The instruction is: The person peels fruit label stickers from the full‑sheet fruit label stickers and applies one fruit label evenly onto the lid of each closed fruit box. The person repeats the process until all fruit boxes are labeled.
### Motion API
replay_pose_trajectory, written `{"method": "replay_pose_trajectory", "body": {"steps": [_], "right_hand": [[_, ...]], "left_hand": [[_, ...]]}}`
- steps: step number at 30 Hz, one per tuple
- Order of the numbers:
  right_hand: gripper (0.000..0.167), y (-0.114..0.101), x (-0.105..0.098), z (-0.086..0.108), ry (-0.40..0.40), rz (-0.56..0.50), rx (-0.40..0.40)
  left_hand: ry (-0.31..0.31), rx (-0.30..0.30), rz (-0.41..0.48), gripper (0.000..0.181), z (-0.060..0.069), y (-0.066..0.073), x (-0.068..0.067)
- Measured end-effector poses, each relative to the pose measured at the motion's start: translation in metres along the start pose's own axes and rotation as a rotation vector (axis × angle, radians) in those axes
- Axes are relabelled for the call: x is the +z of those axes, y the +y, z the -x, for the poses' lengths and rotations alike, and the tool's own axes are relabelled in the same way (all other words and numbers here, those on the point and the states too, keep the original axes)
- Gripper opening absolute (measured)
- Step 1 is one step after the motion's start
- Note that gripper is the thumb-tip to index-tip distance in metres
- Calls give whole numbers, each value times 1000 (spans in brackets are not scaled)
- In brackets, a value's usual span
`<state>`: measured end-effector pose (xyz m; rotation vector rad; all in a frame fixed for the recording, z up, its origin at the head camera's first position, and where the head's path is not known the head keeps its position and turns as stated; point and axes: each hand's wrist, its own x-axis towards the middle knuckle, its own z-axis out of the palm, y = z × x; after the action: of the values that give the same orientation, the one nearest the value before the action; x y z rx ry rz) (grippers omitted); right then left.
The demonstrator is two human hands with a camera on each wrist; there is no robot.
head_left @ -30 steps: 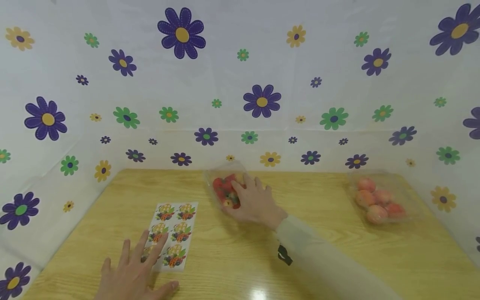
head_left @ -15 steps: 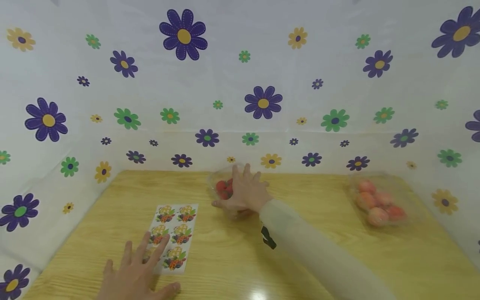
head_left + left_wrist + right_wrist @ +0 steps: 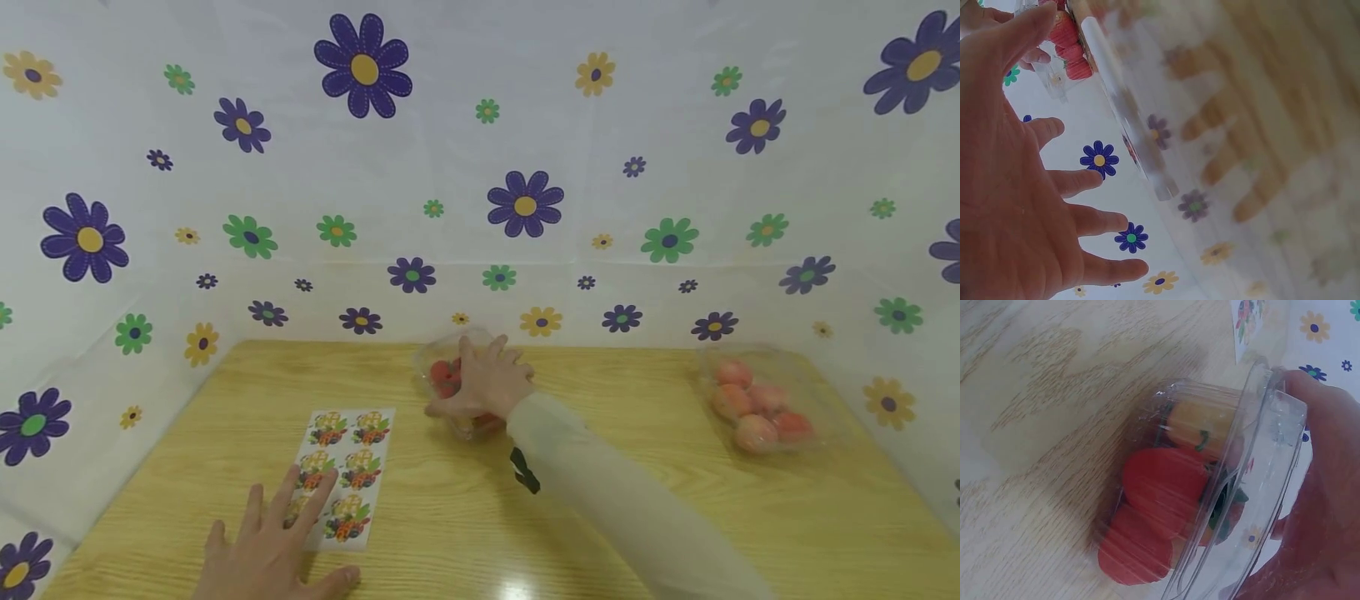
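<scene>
A clear plastic box of red strawberries stands near the table's back edge. My right hand grips it from above, thumb on its left side, fingers reaching over towards the far right. The right wrist view shows red fruit and a yellow fruit with a green stem inside, behind the box's rim. My left hand lies palm down at the front left, fingers straight and spread. Its fingertips overlap the lower left of a white sticker sheet printed with fruit pictures; contact cannot be told.
A second clear plastic box, with several pinkish-red round fruits, stands at the table's right. The wooden table ends at a white flower-patterned cloth behind and on both sides.
My right hand has moved left, from the box's right side to over its top, and the box has turned and shifted slightly right. The left hand stays still.
</scene>
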<state>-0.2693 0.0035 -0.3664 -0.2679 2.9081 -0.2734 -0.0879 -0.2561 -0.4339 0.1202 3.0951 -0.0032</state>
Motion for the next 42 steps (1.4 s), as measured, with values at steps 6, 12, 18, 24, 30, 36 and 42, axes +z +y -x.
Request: {"method": "replay_pose_trajectory", "body": {"steps": [6, 12, 18, 24, 30, 36, 42], "right_hand": [[126, -1, -2, 0, -40, -7, 36], [122, 0, -2, 1, -53, -16, 32], [120, 1, -1, 1, -28, -20, 22], [119, 1, 2, -3, -6, -29, 30], [120, 4, 9, -11, -5, -24, 29], [118, 6, 10, -7, 31, -33, 8], [115, 5, 7, 3, 60, -36, -19]], "left_hand": [[-11, -4, 2, 113, -1, 0, 2], [-30, -5, 4, 113, -1, 0, 3], [-3, -2, -3, 113, 0, 0, 2], [-9, -8, -4, 115, 0, 0, 0], [-18, -5, -2, 115, 0, 0, 0], [-19, -5, 1, 114, 0, 0, 1], [-7, 3, -9, 113, -1, 1, 2]]}}
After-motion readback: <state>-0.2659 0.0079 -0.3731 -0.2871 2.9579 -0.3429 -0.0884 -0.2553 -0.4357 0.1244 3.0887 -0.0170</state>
